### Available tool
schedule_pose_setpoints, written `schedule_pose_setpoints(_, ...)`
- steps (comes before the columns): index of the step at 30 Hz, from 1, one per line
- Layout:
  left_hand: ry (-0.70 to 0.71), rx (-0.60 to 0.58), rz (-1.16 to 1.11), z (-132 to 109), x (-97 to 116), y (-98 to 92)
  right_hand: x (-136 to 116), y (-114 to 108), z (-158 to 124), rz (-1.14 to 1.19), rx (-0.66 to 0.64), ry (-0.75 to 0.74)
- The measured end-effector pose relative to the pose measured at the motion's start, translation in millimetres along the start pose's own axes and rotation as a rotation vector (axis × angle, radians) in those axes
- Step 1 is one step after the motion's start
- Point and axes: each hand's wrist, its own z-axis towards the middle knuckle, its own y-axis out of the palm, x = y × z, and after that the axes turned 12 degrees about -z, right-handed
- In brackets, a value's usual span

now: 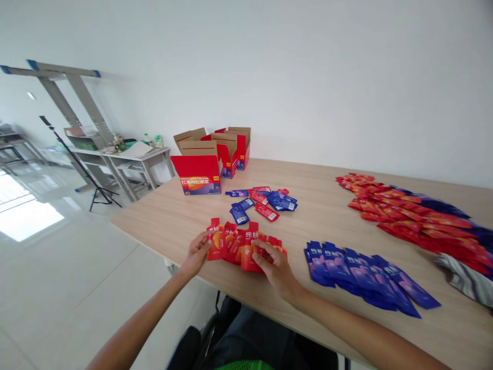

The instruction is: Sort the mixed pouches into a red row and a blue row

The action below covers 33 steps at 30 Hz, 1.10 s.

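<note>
My left hand [198, 252] pinches a red spouted pouch [217, 241] by its left edge, above the front of the table. Closed on another red pouch [248, 252], my right hand [274, 264] has its thumb and fingers at that pouch's right side. Several more red pouches [233, 241] lie overlapped between and behind the two hands. To the right of my right hand, a fanned row of blue pouches [358, 272] rests on the table. Beyond the hands is a loose mix of red and blue pouches [265, 200], some with their printed backs up.
Red cartons with raised flaps [200, 172] stand at the table's far left. A long heap of red and blue pouches [416, 216] covers the right side, beside a striped cloth [468, 277]. A tripod [100, 190] and side desks [142, 156] stand on the floor at left.
</note>
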Motion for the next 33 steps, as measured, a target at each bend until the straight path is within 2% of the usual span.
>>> schedule_pose_setpoints(3, -0.023, -0.041, 0.146, -2.3, 3.5, -8.2, 3.5, -10.6, 0.2, -0.069, 0.06, 0.02)
schedule_pose_setpoints(6, 0.01, -0.067, 0.308, 0.7, 8.3, -8.7, 9.4, -18.3, 1.6, -0.113, 0.079, 0.016)
schedule_pose_setpoints(10, 0.075, -0.12, 0.532, 17.6, 16.5, 4.0, 19.3, -31.3, 12.0, -0.169, 0.088, -0.035)
schedule_pose_setpoints(13, 0.064, -0.189, 0.632, 34.6, 19.7, 18.9, 28.1, -42.8, 25.0, -0.135, 0.154, -0.05)
schedule_pose_setpoints(16, 0.044, -0.236, 0.672, 48.3, 17.9, 30.9, 36.2, -54.0, 34.7, -0.107, 0.204, -0.045)
schedule_pose_setpoints(20, 0.025, -0.296, 0.683, 58.5, 12.0, 35.7, 44.4, -65.4, 37.8, -0.157, 0.187, -0.068)
schedule_pose_setpoints(24, 0.016, -0.351, 0.744, 62.2, 6.8, 32.4, 51.9, -66.6, 37.9, -0.111, 0.133, -0.046)
schedule_pose_setpoints(28, 0.1, -0.377, 0.902, 61.6, 4.7, 29.0, 53.3, -59.6, 38.9, -0.091, 0.133, -0.046)
schedule_pose_setpoints(33, 0.146, -0.367, 1.049, 58.4, 4.3, 25.4, 48.5, -47.2, 34.0, -0.077, 0.003, -0.024)
